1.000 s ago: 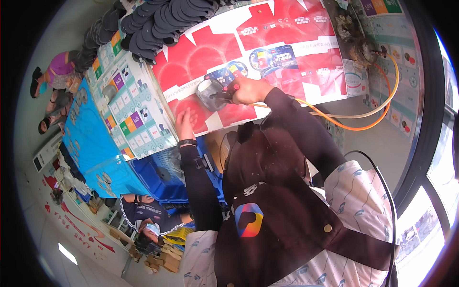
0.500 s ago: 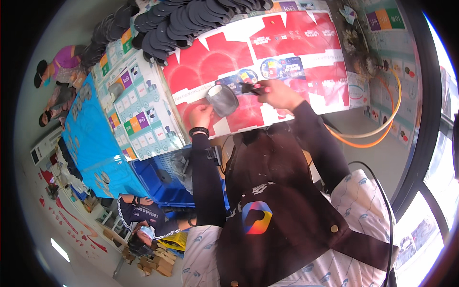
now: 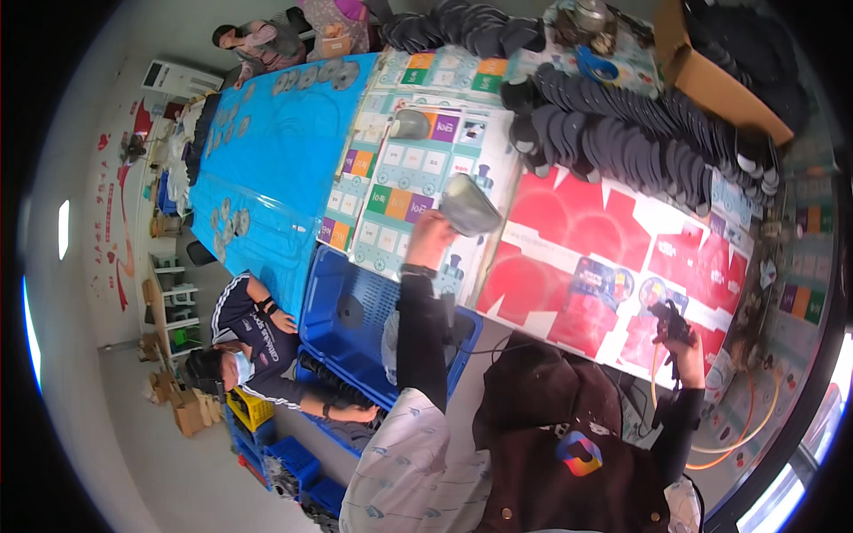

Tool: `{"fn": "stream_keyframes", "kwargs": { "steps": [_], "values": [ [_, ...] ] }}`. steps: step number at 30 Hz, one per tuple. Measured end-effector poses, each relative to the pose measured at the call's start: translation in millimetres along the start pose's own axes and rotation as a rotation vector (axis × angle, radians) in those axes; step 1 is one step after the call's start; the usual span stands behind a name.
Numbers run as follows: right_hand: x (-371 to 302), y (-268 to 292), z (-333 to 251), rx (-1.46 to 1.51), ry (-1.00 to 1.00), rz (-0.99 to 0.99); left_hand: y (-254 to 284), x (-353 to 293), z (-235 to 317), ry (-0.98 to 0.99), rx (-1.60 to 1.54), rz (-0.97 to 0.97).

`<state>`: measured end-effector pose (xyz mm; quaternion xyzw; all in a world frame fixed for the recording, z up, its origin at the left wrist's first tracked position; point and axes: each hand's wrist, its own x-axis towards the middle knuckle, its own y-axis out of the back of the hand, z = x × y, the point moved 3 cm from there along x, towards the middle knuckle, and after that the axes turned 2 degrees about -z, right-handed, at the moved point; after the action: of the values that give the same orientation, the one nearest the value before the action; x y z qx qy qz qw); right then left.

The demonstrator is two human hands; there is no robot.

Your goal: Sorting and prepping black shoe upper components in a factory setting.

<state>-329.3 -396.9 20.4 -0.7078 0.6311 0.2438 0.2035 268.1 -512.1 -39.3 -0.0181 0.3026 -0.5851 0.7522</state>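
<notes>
My left hand (image 3: 430,238) pinches the near edge of a dark grey cupped piece with a pale inside (image 3: 469,206). It holds the piece over the patterned white mat (image 3: 384,258), left of the red printed sheet (image 3: 533,282). Another grey cupped piece (image 3: 409,124) lies farther off on the mat. At the right edge of the red sheet, my right hand (image 3: 686,357) is wrapped round a small black gun-shaped tool (image 3: 670,325). A thin orange-and-pale hose runs below this tool. The tool's exact kind is hard to make out.
Dark nested curved pads (image 3: 622,147) fill the table's far side, near a cardboard box (image 3: 711,80). A blue-covered table (image 3: 275,186) carries grey discs. A co-worker (image 3: 258,346) reaches into blue crates (image 3: 346,302) at left. Hoses (image 3: 751,417) loop at right.
The view has swung left. My left hand has carried the grey piece from the red sheet to the mat. My right hand and the black tool have moved away from it, to the right and nearer.
</notes>
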Motion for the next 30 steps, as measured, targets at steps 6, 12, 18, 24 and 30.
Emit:
{"fn": "stream_keyframes", "kwargs": {
  "steps": [6, 12, 18, 24, 30],
  "values": [
    [-3, -45, -50, 0.001, -0.055, -0.011, 150, 122, 51, -0.266, -0.187, 0.419],
    [-21, -49, -62, -0.117, -0.067, 0.103, 161, 222, 8, -0.190, -0.331, 0.481],
    [-14, -74, -57, -0.103, -0.029, 0.012, 226, 193, -16, -0.272, -0.361, 0.450],
    [-33, -49, -60, -0.392, 0.083, 0.057, 78, -16, -106, -0.391, -0.216, 0.500],
    [-23, -71, -60, -0.440, 0.045, -0.162, 131, -474, -248, 0.023, 0.187, 1.110]
  ]
}}
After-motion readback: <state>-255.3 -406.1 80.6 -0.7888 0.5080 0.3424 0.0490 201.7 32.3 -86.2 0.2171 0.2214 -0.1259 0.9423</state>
